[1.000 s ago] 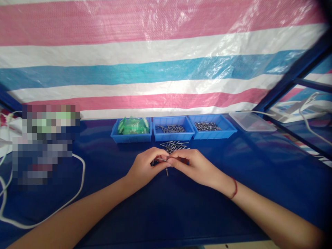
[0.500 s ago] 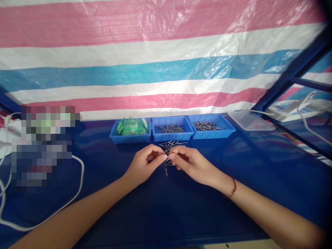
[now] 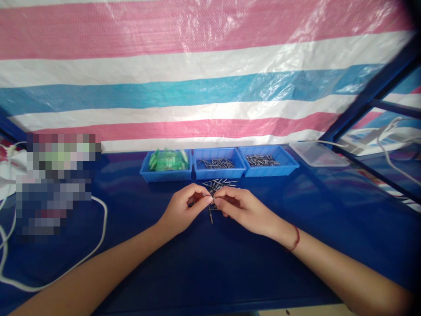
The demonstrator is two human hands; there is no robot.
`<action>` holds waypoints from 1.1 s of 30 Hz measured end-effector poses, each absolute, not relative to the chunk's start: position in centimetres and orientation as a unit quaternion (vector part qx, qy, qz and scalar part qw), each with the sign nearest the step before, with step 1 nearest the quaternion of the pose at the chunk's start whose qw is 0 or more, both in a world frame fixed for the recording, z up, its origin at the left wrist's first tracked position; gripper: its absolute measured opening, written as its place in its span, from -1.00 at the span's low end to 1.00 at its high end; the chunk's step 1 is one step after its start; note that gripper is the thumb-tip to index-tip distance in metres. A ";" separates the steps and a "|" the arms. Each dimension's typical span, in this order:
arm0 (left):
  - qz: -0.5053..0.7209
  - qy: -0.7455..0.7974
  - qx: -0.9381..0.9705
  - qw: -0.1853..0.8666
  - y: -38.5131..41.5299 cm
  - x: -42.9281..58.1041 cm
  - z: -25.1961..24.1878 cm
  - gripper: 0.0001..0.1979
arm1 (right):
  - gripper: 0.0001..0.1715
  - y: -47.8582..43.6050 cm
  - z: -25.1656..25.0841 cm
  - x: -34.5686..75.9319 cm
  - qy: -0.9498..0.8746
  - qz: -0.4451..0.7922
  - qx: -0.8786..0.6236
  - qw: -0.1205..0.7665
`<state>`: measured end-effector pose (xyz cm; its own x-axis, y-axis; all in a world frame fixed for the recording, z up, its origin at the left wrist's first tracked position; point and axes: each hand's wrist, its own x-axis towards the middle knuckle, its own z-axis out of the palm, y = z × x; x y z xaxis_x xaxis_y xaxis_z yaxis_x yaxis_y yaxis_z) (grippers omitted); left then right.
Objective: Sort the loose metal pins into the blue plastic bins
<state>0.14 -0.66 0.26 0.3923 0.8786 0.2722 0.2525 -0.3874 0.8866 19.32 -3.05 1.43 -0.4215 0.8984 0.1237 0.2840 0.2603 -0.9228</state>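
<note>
My left hand [image 3: 184, 208] and my right hand [image 3: 241, 208] meet fingertip to fingertip over the blue table [image 3: 210, 263], both pinched on a small metal pin [image 3: 210, 199] held between them. A loose heap of the same metal pins [image 3: 219, 184] lies just beyond my fingers. One single pin [image 3: 210, 215] lies on the table right below the fingertips. A red string circles my right wrist [image 3: 297, 238].
Three small blue trays stand in a row behind the heap: the left one [image 3: 166, 164] with green packets, the middle one [image 3: 219, 163] and the right one [image 3: 268, 160] with metal pins. A clear plastic lid [image 3: 318, 153] lies at the right. A white cable [image 3: 98, 232] loops at the left.
Both hands have lifted slightly off the table and moved a little away from me, the fingertips staying pinched together on the pin. The trays and the heap have not moved.
</note>
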 end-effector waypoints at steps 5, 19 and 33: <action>0.396 0.380 0.736 0.395 -0.7 0.2 0.2 -0.89 | -0.77 -3.0 1.4 19.2 -0.702 0.443 -0.420 0.367; 0.388 0.380 0.767 0.342 -0.7 0.0 0.1 -0.90 | -0.84 -3.0 1.0 19.4 -0.697 0.394 -0.431 0.416; 0.244 0.344 0.901 0.100 -1.4 -0.2 0.6 -0.68 | -0.79 1.2 3.3 27.6 -0.662 -0.119 -0.603 0.429</action>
